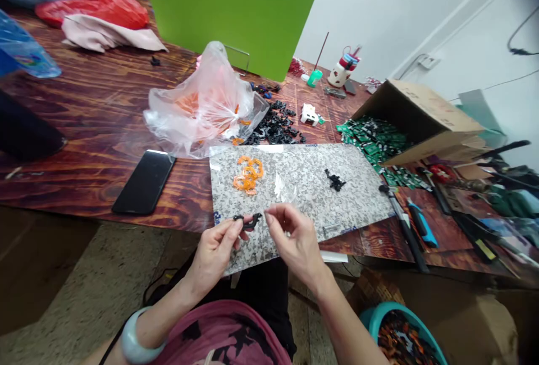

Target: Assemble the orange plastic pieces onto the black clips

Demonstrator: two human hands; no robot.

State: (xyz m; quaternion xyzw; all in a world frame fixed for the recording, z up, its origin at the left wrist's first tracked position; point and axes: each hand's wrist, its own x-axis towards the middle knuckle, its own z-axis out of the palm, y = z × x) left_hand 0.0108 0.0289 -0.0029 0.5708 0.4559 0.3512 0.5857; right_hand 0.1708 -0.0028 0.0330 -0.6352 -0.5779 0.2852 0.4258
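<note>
**Pinching a black plastic piece (248, 220) above a speckled grey sheet (303, 196)**

Clamping the piece between the fingers (236, 229) of the left hand (214, 256), low in the centre of the frame. Holding the right hand (297, 241) just beside it, fingertips (272, 213) bunched together (nothing visibly between them). Lying mid-frame on the sheet: orange loops (247, 175) and a second black piece (334, 179). Heaping beyond the sheet's far edge: loose black parts (273, 123), next to a plastic bag (202, 106).

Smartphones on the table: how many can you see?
1: a black smartphone, lying face up to the left of the speckled sheet; others could be hidden.
</note>
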